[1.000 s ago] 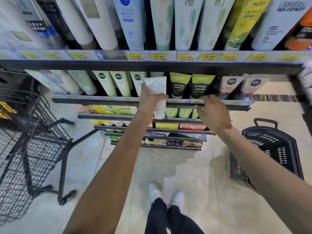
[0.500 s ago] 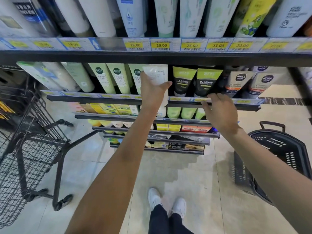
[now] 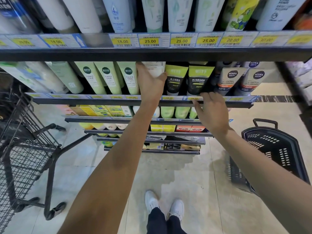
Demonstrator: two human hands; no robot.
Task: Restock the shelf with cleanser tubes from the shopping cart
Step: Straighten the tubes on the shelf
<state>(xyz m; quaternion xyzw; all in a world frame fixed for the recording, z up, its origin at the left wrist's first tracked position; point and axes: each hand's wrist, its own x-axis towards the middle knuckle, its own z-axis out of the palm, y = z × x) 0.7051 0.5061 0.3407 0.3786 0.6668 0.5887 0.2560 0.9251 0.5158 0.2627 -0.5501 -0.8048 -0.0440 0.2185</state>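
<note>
Shelf edge [image 3: 118,100] crosses mid-frame; above it the left hand [image 3: 150,81] clasps a white cleanser tube [image 3: 156,69] in the gap between pale green tubes [image 3: 130,78] and black-and-lime tubes [image 3: 175,80]. Tube's long axis runs upright, top hidden by the upper shelf. Right hand [image 3: 212,114], fingers loosely spread, rests on the shelf lip. Shopping cart [image 3: 25,149] stands lower left.

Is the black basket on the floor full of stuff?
No, the black basket beside the right arm shows only its bare slotted inside.
</note>
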